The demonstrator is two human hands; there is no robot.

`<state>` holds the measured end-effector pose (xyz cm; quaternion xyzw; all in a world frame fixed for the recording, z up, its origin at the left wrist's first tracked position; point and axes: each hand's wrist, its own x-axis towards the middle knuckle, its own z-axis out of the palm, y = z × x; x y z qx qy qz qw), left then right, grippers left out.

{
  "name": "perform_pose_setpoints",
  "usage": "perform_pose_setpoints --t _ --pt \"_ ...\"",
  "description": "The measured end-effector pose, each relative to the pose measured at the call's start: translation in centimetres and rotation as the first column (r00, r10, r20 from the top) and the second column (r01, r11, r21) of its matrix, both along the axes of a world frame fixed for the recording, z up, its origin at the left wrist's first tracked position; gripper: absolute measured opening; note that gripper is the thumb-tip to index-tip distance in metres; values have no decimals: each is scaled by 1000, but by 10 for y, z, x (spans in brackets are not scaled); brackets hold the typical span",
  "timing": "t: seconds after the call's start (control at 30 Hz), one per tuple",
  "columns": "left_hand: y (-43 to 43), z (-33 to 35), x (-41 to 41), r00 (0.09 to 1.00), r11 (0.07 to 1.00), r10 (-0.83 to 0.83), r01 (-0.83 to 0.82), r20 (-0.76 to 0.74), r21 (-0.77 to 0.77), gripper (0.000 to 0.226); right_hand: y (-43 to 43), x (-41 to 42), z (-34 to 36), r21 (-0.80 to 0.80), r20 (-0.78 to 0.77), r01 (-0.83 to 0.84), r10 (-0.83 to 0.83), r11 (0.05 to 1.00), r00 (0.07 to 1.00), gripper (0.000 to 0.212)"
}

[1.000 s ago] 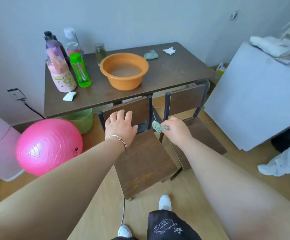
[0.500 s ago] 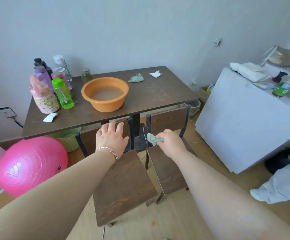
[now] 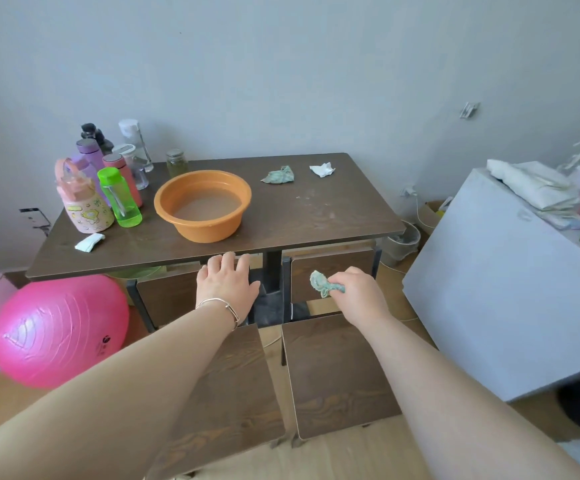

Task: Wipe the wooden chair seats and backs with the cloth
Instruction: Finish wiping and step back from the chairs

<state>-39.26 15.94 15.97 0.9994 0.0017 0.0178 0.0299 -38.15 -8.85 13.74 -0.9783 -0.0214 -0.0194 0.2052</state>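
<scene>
Two brown wooden chairs with black metal frames stand side by side at the near edge of a dark brown wooden table (image 3: 299, 216), their backs tucked just under its front edge. The left chair (image 3: 243, 382) and the right chair (image 3: 337, 372) have their seats pointing away from the table, a narrow gap between them.

The person's left hand (image 3: 228, 285), a thin silver bracelet (image 3: 222, 304) on its wrist, lies with fingers straight and a little spread on the top of the left chair's back, right below the table's edge; it grips nothing. The right hand (image 3: 357, 296) pinches a small crumpled pale green cloth (image 3: 323, 284) in curled fingers and thumb, in front of the right chair's back, just below the table's edge. Whether the cloth touches the wood I cannot tell.

On the table, near its middle, sits a round orange plastic basin (image 3: 209, 230) with cloudy water in it. A cluster of coloured drinking bottles (image 3: 108, 188) crowds the table's far left corner. A second crumpled green rag (image 3: 279, 175) and a crumpled white tissue (image 3: 322, 169) lie toward the table's back edge. A big pink exercise ball (image 3: 58, 330) rests on the floor beside the table's left end, and a pale grey cabinet (image 3: 506, 289) stands off its right end.
</scene>
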Motion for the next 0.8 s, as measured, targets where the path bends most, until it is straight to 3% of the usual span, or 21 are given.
perform_pose_setpoints --t 0.8 --pt "-39 -47 220 994 996 -85 81 -74 -46 59 -43 189 -30 22 -72 166 -164 986 984 27"
